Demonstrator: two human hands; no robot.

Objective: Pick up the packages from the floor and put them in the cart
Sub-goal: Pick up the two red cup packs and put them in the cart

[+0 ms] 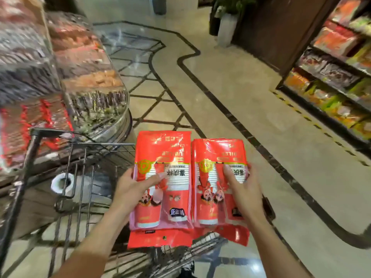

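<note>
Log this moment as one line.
left hand: holds left red package | right hand: holds right red package | both above wire cart | not yet released

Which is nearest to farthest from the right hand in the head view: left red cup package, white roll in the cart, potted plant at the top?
From the right hand:
1. Left red cup package, just to its left, held by the left hand.
2. White roll, further left, inside the wire cart.
3. Potted plant, far ahead at the top, across the floor.
</note>
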